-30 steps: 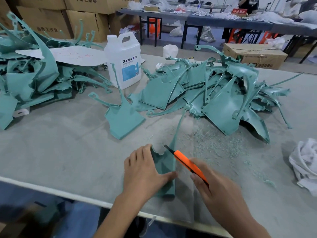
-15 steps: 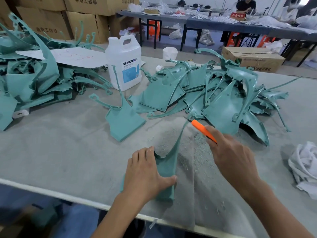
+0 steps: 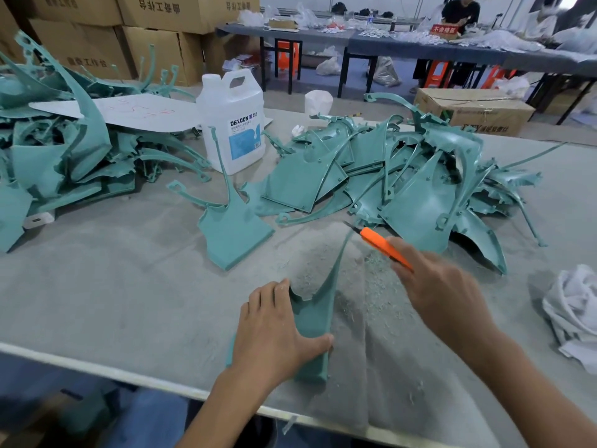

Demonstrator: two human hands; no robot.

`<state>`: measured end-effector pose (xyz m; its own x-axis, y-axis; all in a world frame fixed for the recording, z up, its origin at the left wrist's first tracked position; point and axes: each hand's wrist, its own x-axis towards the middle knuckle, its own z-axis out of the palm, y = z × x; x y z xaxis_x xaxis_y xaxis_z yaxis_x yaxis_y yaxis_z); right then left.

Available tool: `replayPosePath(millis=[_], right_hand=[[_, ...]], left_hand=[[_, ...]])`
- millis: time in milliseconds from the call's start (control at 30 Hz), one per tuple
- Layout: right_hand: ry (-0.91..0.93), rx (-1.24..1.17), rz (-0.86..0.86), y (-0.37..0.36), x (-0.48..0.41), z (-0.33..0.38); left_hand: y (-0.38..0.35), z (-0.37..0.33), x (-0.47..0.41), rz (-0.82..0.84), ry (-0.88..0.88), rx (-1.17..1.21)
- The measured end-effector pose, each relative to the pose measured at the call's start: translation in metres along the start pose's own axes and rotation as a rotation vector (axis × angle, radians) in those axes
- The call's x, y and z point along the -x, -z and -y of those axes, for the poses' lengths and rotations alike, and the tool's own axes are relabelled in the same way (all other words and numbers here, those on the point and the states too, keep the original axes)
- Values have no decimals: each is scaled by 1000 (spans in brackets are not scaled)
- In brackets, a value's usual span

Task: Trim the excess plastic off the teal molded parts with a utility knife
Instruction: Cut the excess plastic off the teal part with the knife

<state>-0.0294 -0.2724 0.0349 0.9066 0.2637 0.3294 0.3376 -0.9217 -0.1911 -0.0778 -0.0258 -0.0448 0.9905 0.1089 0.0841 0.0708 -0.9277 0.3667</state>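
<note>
A teal molded part (image 3: 315, 313) lies near the table's front edge, its thin curved arm rising up and away. My left hand (image 3: 274, 331) presses flat on its broad base, thumb along the right side. My right hand (image 3: 442, 292) grips an orange utility knife (image 3: 381, 245), blade pointing up-left by the tip of the part's arm. Another teal part (image 3: 235, 234) stands just beyond. Piles of teal parts fill the left (image 3: 58, 156) and the right (image 3: 403, 182) of the table.
A white DEXCON jug (image 3: 232, 124) stands at the back between the piles, with a white card (image 3: 129, 111) on the left pile. Crumpled white cloth (image 3: 575, 312) sits at the right edge. Plastic shavings (image 3: 371, 286) litter the grey table (image 3: 113, 286). Cardboard boxes and other tables stand behind.
My right hand has drawn the knife from the part's base up along its thin arm to the tip, away from me. My left hand has stayed pressed on the part.
</note>
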Motion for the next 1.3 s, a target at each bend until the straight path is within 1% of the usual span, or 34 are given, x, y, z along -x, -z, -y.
replayPosePath(millis=[100, 133, 167, 267, 333, 400, 467, 567, 667, 700, 733, 833, 900, 933, 967, 1033, 1100, 1200, 1300], right_hand=[[118, -71, 145, -10, 23, 17], [133, -71, 195, -11, 27, 17], [125, -76, 199, -11, 26, 14], [30, -18, 40, -6, 12, -6], [16, 20, -52, -2, 10, -9], [48, -102, -76, -4, 19, -1], [36, -228, -78, -10, 32, 7], [-92, -414, -143, -25, 50, 13], [-249, -568, -207, -41, 61, 17], [-281, -599, -221, -47, 61, 19], [-309, -630, -232, -53, 59, 22], [-365, -704, -248, -67, 55, 30], [-384, -695, -244, -73, 55, 33], [-392, -688, -243, -74, 56, 33], [-400, -679, -245, -74, 57, 31], [-417, -656, -251, -73, 59, 28], [-434, -636, -246, -72, 59, 29], [-440, -549, -245, -69, 59, 35], [-419, -477, -226, -69, 57, 37]], left_hand=[[1, 0, 2, -8, 6, -11], [1, 0, 2, -3, 3, -1], [1, 1, 3, 4, 0, 8], [3, 1, 2, 26, -1, 10], [6, -1, 2, 40, -1, 2], [10, 1, 2, 61, -11, 3], [17, 11, 2, 86, -26, 4], [35, 40, -2, 125, -30, -42], [53, 60, -5, 193, -2, -162], [55, 60, -5, 183, -1, -168], [54, 57, -6, 139, -19, -132], [42, 29, -13, -67, -107, 159], [30, 6, -26, -140, -104, 284], [25, -3, -35, -147, -82, 294], [20, -11, -43, -142, -65, 268], [11, -20, -56, -128, -87, 151], [7, -21, -64, -60, -131, 11], [6, -16, -71, 34, -213, -274], [10, -15, -76, 68, -289, -411]])
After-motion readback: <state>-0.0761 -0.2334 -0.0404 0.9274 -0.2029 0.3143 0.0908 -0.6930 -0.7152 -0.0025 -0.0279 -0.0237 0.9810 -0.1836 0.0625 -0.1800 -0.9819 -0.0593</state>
